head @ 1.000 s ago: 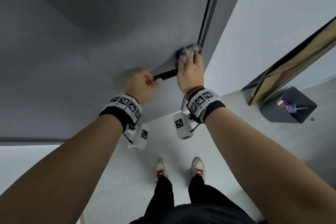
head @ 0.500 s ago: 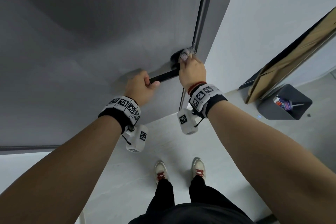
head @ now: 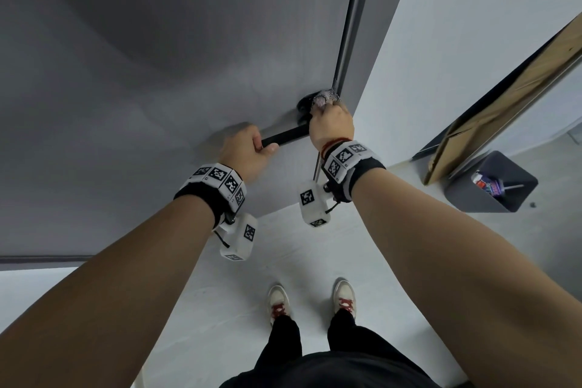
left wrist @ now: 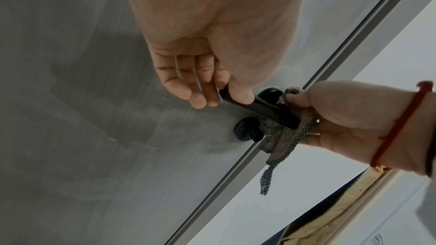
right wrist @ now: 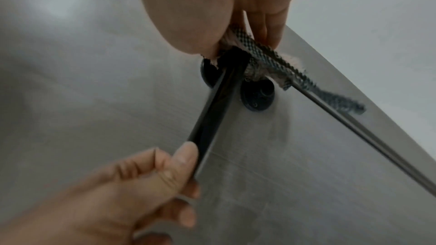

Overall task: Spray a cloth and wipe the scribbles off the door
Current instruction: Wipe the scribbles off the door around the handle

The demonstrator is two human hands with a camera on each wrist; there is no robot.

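The grey door [head: 157, 72] fills the upper left of the head view. My left hand [head: 248, 151] grips the free end of its black lever handle [head: 283, 135], thumb on top. My right hand [head: 330, 123] holds a bunched checkered cloth [head: 326, 97] against the handle's base by the door's edge. In the left wrist view the cloth [left wrist: 283, 137] wraps the handle [left wrist: 266, 108] near the round black lock plate [left wrist: 245, 128], with one end hanging down. In the right wrist view the cloth [right wrist: 266, 59] sits over the handle [right wrist: 217, 107]. Damp streaks show on the door [right wrist: 259, 165]. No scribbles are visible.
A white wall [head: 456, 57] stands right of the door's edge. A wood-framed panel [head: 504, 104] leans against it. A dark grey bin [head: 494, 181] with wrappers inside sits on the pale floor [head: 189, 309] at the right. My shoes [head: 278, 299] are close to the door.
My right hand with the cloth has slid from the door face above the handle down onto the handle's base. The left hand keeps its grip on the handle.
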